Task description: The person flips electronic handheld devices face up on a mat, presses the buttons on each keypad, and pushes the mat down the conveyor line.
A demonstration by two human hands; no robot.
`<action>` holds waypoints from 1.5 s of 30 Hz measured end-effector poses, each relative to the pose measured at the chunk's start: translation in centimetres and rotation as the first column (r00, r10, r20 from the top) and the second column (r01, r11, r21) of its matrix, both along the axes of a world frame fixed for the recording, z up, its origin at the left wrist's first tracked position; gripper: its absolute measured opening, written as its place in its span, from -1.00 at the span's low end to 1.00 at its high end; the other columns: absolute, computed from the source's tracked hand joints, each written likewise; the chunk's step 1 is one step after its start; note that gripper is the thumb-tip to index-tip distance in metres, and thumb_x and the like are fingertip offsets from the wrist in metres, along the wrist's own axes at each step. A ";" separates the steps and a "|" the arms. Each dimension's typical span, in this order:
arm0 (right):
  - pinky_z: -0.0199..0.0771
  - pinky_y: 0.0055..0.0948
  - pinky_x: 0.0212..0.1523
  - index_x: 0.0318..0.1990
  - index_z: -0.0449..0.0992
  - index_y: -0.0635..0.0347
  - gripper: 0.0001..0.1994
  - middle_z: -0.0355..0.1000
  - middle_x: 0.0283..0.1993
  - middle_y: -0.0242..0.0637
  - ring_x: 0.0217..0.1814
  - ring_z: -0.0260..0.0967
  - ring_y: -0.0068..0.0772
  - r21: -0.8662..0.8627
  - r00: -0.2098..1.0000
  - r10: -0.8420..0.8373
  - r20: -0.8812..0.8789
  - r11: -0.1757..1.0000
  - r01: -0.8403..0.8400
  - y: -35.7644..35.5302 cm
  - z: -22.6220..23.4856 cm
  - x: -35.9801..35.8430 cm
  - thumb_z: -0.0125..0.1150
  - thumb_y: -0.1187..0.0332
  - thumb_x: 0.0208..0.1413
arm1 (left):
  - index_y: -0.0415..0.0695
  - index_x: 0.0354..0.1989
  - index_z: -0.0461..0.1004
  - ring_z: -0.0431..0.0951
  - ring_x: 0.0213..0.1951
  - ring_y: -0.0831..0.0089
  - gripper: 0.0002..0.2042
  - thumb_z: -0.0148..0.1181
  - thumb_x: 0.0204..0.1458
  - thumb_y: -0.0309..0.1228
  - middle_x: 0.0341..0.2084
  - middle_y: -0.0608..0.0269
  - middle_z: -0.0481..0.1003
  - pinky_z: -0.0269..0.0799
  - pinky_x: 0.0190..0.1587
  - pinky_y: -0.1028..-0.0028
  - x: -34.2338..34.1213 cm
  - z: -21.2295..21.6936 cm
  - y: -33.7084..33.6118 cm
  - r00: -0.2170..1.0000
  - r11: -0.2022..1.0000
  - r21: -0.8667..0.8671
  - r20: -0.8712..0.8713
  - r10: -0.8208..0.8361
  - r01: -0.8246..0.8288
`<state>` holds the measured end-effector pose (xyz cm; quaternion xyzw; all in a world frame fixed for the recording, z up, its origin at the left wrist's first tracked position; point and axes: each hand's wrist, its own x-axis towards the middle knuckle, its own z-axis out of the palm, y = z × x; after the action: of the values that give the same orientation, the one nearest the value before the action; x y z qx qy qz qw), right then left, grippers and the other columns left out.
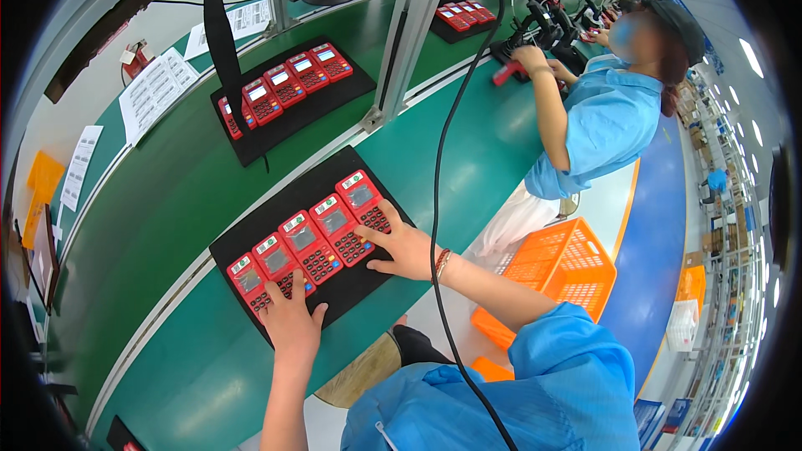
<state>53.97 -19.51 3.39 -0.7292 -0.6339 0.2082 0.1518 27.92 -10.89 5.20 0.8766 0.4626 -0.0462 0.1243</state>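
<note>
Several red handheld payment terminals (299, 232) lie side by side in a slanting row on a black mat (351, 165), screens up, keypads toward me. Film or a label covers part of their faces. My left hand (291, 321) rests its spread fingertips on the lower ends of the two leftmost terminals (247, 276). At the other end of the row, my right hand (405, 242) has its fingers apart, touching the keypad area of the rightmost terminal (359, 192) and the one beside it. Neither hand is wrapped around a terminal.
Another black mat (334, 104) with red terminals lies beyond a metal rail on the green bench (175, 192). A black cable (436, 192) hangs across my view, past my right wrist. Orange crates (576, 263) stand at right, near a co-worker (610, 108) holding a red device.
</note>
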 end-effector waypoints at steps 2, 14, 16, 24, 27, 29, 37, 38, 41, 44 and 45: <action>0.62 -0.02 0.12 0.43 0.28 -0.31 -0.24 -0.21 0.54 0.39 0.18 0.44 0.47 -0.026 1.000 -0.004 -0.001 1.000 0.004 0.1 0.2 0.0 0.46 0.11 0.05 | 0.02 0.41 0.30 0.60 -0.12 -0.05 -0.23 0.49 -0.01 -0.15 0.25 -0.29 0.20 0.36 0.11 0.04 -0.1 -0.1 -0.1 1.000 1.000 0.007 -0.003 0.002 -0.002; 0.65 -0.04 0.07 0.43 0.27 -0.32 -0.24 -0.21 0.53 0.39 0.18 0.45 0.46 0.030 1.000 0.007 0.029 1.000 -0.008 0.0 -0.2 0.0 0.46 0.11 0.05 | 0.03 0.40 0.29 0.58 -0.09 -0.05 -0.23 0.49 -0.01 -0.15 0.27 -0.30 0.19 0.36 0.11 0.05 0.0 -0.3 -0.2 1.000 1.000 0.026 0.009 0.009 -0.010; 0.64 -0.04 0.10 0.43 0.28 -0.31 -0.24 -0.20 0.53 0.39 0.21 0.42 0.46 0.007 1.000 0.001 0.017 1.000 -0.001 0.1 0.2 0.0 0.46 0.11 0.05 | 0.03 0.40 0.29 0.58 -0.09 -0.05 -0.23 0.49 -0.01 -0.14 0.27 -0.30 0.19 0.36 0.11 0.05 0.1 -0.2 -0.2 1.000 1.000 0.027 0.008 0.009 -0.009; 0.60 -0.05 0.16 0.40 0.33 -0.28 -0.28 -0.17 0.53 0.38 0.19 0.46 0.38 0.122 1.000 0.012 0.029 0.992 -0.016 -0.1 -1.2 -0.3 0.47 0.12 0.04 | 0.02 0.41 0.30 0.58 -0.06 -0.06 -0.23 0.50 -0.02 -0.16 0.25 -0.31 0.20 0.36 0.12 0.03 -0.1 -0.1 -0.6 0.999 0.999 0.022 0.026 0.046 -0.047; 0.58 -0.05 0.19 0.39 0.35 -0.28 -0.28 -0.16 0.53 0.37 0.24 0.42 0.41 0.122 0.999 -0.003 0.037 0.993 -0.001 -0.3 -1.3 0.0 0.49 0.11 0.02 | 0.03 0.41 0.30 0.58 -0.08 -0.06 -0.22 0.51 -0.03 -0.16 0.22 -0.30 0.22 0.37 0.07 0.05 0.3 0.2 -0.5 0.998 0.999 -0.008 0.029 0.054 -0.054; 0.57 -0.04 0.20 0.38 0.35 -0.30 -0.28 -0.18 0.54 0.34 0.26 0.41 0.39 0.106 1.000 -0.010 0.030 0.994 0.007 -0.3 -1.1 0.1 0.49 0.11 0.02 | 0.05 0.40 0.31 0.58 -0.11 -0.05 -0.21 0.52 -0.05 -0.15 0.18 -0.27 0.25 0.38 0.03 0.07 0.3 0.0 -0.6 0.998 1.000 0.002 0.046 0.031 -0.031; 0.59 -0.04 0.17 0.38 0.36 -0.28 -0.28 -0.17 0.53 0.34 0.22 0.43 0.40 0.073 0.999 -0.007 0.038 0.997 0.004 0.1 -0.9 -0.3 0.49 0.15 0.01 | 0.06 0.45 0.26 0.62 -0.14 -0.05 -0.18 0.48 -0.01 -0.07 0.24 -0.37 0.23 0.43 0.09 0.02 0.2 0.2 -0.2 0.999 0.998 -0.049 -0.024 0.043 -0.044; 0.59 -0.04 0.17 0.38 0.36 -0.28 -0.28 -0.17 0.53 0.34 0.22 0.43 0.40 0.073 0.999 0.000 0.034 0.997 -0.003 0.0 -0.9 -0.2 0.49 0.15 0.01 | 0.06 0.45 0.26 0.62 -0.14 -0.05 -0.18 0.48 -0.01 -0.07 0.24 -0.37 0.23 0.43 0.09 0.02 0.2 0.1 -0.3 0.998 0.997 -0.049 -0.028 0.051 -0.052; 0.58 -0.04 0.18 0.38 0.36 -0.26 -0.27 -0.15 0.52 0.34 0.23 0.42 0.41 0.077 0.999 -0.007 0.050 0.997 0.003 -0.1 -0.8 -0.2 0.51 0.18 -0.01 | 0.06 0.45 0.27 0.61 -0.11 -0.04 -0.19 0.47 0.00 -0.06 0.23 -0.36 0.23 0.43 0.10 0.00 0.3 0.0 -0.4 0.999 0.998 -0.039 -0.021 0.040 -0.041; 0.58 -0.04 0.18 0.37 0.36 -0.26 -0.27 -0.14 0.51 0.34 0.25 0.41 0.41 0.069 0.999 -0.009 0.045 0.998 0.006 0.1 -0.5 -0.3 0.51 0.18 -0.01 | 0.06 0.44 0.27 0.62 -0.11 -0.04 -0.19 0.47 0.00 -0.07 0.23 -0.35 0.23 0.42 0.10 0.01 0.2 0.1 -0.4 0.999 0.998 -0.034 -0.014 0.043 -0.044; 0.58 -0.04 0.18 0.37 0.36 -0.26 -0.27 -0.14 0.51 0.34 0.25 0.41 0.41 0.070 0.999 -0.004 0.041 0.998 0.001 0.2 -0.5 -0.4 0.51 0.18 -0.01 | 0.06 0.44 0.27 0.62 -0.11 -0.04 -0.19 0.47 0.00 -0.07 0.23 -0.35 0.23 0.42 0.10 0.01 0.1 0.2 -0.4 0.999 0.998 -0.032 -0.018 0.049 -0.050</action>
<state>53.57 -19.35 2.85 -0.7282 -0.6431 0.1706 0.1646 27.99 -11.28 5.38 0.8624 0.4843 -0.0581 0.1356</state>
